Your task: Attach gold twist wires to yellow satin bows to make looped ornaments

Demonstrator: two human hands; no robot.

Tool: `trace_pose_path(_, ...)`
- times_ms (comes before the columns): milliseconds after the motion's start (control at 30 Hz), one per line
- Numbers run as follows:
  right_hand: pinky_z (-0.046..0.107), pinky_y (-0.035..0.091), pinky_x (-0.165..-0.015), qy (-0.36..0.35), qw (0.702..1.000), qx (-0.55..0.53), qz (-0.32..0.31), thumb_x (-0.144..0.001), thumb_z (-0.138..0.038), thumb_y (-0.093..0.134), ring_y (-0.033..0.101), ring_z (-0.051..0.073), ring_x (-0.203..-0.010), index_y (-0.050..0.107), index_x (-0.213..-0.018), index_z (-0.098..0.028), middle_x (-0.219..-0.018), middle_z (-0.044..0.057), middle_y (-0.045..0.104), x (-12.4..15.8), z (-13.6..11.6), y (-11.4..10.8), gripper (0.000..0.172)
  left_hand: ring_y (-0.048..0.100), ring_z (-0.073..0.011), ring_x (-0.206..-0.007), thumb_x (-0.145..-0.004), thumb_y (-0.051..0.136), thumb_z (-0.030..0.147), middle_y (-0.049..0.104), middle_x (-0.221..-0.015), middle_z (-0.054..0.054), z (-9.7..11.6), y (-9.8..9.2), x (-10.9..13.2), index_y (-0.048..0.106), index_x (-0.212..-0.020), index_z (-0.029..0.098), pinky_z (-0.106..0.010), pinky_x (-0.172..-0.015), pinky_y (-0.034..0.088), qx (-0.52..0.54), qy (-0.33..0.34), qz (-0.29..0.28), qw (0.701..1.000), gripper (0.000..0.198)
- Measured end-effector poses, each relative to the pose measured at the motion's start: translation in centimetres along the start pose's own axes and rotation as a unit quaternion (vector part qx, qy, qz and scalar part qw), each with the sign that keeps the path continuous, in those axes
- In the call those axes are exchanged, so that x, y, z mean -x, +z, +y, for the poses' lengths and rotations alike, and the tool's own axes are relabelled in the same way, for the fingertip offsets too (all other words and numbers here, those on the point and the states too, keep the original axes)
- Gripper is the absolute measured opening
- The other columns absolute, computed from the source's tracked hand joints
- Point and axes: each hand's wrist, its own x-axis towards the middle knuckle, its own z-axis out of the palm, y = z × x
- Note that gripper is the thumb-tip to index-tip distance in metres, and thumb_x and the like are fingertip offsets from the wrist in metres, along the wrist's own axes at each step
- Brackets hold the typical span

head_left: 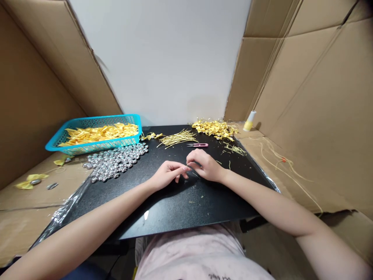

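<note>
- Landmark: snips w/ pink handle and dark blades, lying flat on black speckled tabletop, no hand on them.
- L hand: near side of snips, a bit L; thumb + index tips close tog., other fingers loosely bent.
- R hand: just nearer than snips; fingers curled twd thumb, tips meeting L fingertips or v. close, can't tell.
- Thin pale item: at the fingertips, near side of snips; too small to ID. Can't tell if either hand grips it.
- Thin gold stick-like strands: loose bundle, just L of snips.
- Heap of yellow ribbon bows w/ silvery bits: beyond snips, to R.
- Yellow-green thread scraps: R of snips.
- Shiny silver rounded pieces: big spread, L of snips, past the strands.
- Turquoise perforated plastic basket: far L of snips, holds yellow fabric pieces.
- Yellow bow w/ silver center: on cardboard, well L of snips, nearer side.
- White cone w/ yellow thread: upright-ish on cardboard, R of snips and beyond.
- Small white scrap: nearer than snips, to L.
</note>
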Motion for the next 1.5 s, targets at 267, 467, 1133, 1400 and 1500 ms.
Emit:
trace_pose_path(267,0.034,0.043,-0.081,0.105,0.989,-0.016,0.102,-0.083,-0.014,0.053,0.057,0.018,-0.080,0.054,-0.076,-0.022,-0.078,0.002,0.063,0.0,-0.2,0.8,0.010,0.059,-0.0144,-0.064,-0.075,0.066,0.030,0.069,-0.064,-0.004,-0.3,0.0,-0.2,0.071,-0.064,0.016,-0.025,-0.065,0.043,0.081,0.005,-0.006,0.997,0.019)
trace_pose_path(467,0.042,0.035,-0.095,0.125,0.976,0.051,0.169,-0.077,-0.022,0.066,0.054,0.023,-0.101,0.064,-0.072,-0.022,-0.095,0.005,0.064,0.2,-1.1,0.8,0.005,0.060,-0.0159,-0.076,-0.073,0.067,0.030,0.071,-0.081,-0.006,-0.4,0.1,-0.4,0.068,-0.064,0.016,-0.027,-0.073,0.045,0.157,0.002,0.013,0.987,0.017)
trace_pose_path(1133,0.042,0.035,-0.087,0.178,0.954,0.100,0.222,-0.082,-0.029,0.069,0.053,0.022,-0.095,0.077,-0.083,-0.033,-0.095,0.000,0.073,0.6,-2.2,3.4,0.008,0.058,-0.0165,-0.078,-0.069,0.070,0.029,0.065,-0.074,-0.002,-0.6,0.3,-0.4,0.064,-0.059,0.017,-0.029,-0.076,0.046,0.265,-0.011,0.026,0.964,0.018)
trace_pose_path(1400,0.044,0.036,-0.088,0.173,0.961,0.099,0.193,-0.083,-0.026,0.067,0.056,0.022,-0.096,0.076,-0.088,-0.032,-0.104,-0.001,0.074,0.8,-2.0,3.4,0.011,0.062,-0.0154,-0.078,-0.070,0.074,0.034,0.070,-0.077,-0.002,-0.4,0.4,-0.4,0.067,-0.069,0.017,-0.028,-0.077,0.047,0.311,-0.030,0.036,0.949,0.018)
trace_pose_path(1500,0.045,0.037,-0.089,0.187,0.964,0.089,0.166,-0.085,-0.027,0.065,0.055,0.023,-0.098,0.074,-0.095,-0.033,-0.110,-0.001,0.073,0.8,-2.1,3.4,0.015,0.063,-0.0153,-0.078,-0.071,0.075,0.034,0.072,-0.078,-0.002,-0.3,0.5,-0.4,0.068,-0.071,0.017,-0.027,-0.078,0.047,0.321,-0.033,0.036,0.946,0.018)
